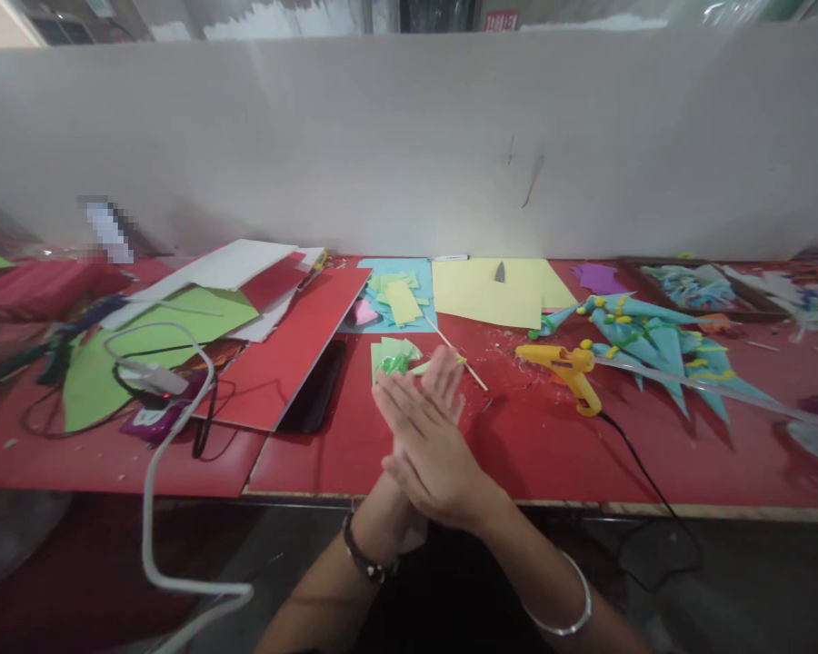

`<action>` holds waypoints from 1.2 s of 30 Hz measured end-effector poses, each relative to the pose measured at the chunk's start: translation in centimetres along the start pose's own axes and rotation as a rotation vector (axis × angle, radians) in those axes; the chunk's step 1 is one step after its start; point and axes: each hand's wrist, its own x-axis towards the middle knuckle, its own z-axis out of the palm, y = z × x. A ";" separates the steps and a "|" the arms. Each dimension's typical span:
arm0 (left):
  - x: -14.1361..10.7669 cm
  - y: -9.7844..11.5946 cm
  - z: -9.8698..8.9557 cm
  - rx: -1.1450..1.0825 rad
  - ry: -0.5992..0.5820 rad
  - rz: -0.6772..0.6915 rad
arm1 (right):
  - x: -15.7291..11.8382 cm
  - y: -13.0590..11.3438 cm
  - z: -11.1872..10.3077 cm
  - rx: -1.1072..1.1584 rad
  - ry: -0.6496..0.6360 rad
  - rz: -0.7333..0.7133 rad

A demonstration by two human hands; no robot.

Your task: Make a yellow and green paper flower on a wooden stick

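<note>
My right hand (434, 445) lies flat across my left hand (444, 380), palm to palm, above the red table. Fingers on both hands are stretched out. Anything between the palms is hidden. Just beyond the fingertips are a crinkled bright green piece (396, 361) and light green paper. A thin wooden stick (475, 374) slants across the table behind my fingers. To the right rests a yellow glue gun (564, 365) with a long clear glue stick (695, 383) in its back.
Pale blue folded paper cones (654, 341) with yellow and green trim sit at right. Yellow sheets (483, 295) and small paper strips (402, 300) lie at the back. Left are a red board (300, 354), green sheets, a purple power socket (154, 420) and a white cable (151, 509).
</note>
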 end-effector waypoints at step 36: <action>6.2 0.2 -3.2 1.485 -0.280 0.311 | -2.9 8.2 0.1 0.688 0.560 0.671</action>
